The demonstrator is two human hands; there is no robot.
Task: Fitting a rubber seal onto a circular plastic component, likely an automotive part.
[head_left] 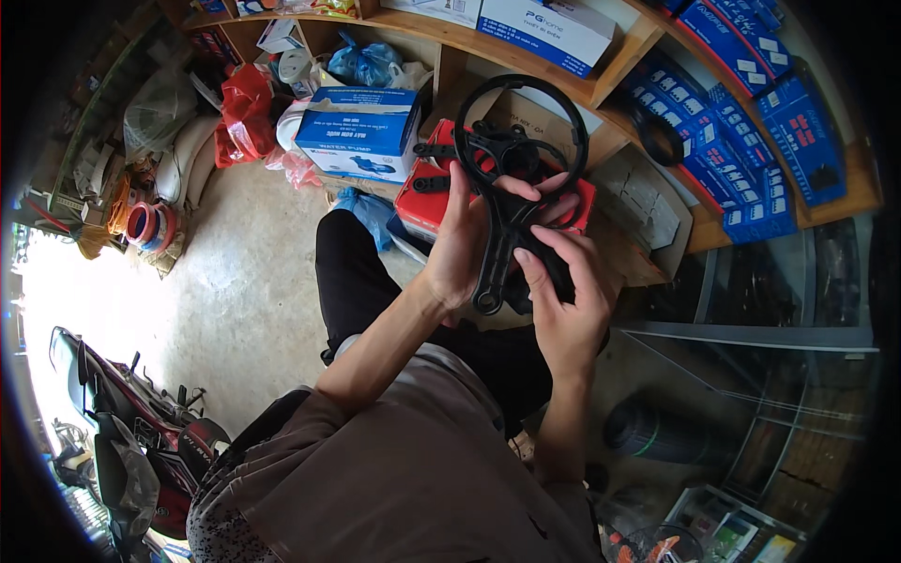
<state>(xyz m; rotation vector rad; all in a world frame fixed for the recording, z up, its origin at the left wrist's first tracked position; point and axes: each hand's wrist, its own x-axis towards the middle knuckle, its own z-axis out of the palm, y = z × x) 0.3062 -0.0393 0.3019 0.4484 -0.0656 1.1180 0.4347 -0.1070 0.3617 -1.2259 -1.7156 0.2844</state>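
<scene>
I hold up a black plastic frame point(497, 249) with a large round ring at its top and slotted legs ending in a round eyelet. My left hand point(450, 246) is wrapped round its middle, thumb on the near side and fingertips showing through behind. My right hand point(574, 298) grips the lower right part of the frame between thumb and fingers; the dark piece under those fingers is partly hidden. Just beyond, more black plastic parts point(433, 184) with slotted arms lie on a red box point(422, 208), mostly covered by the frame.
A blue and white carton point(361, 127) stands beyond my left hand, near a red plastic bag point(246, 113). Wooden shelves point(648, 47) with blue boxes point(713, 127) curve along the far right. A glass case point(798, 375) is at right, a motorbike point(141, 432) at lower left.
</scene>
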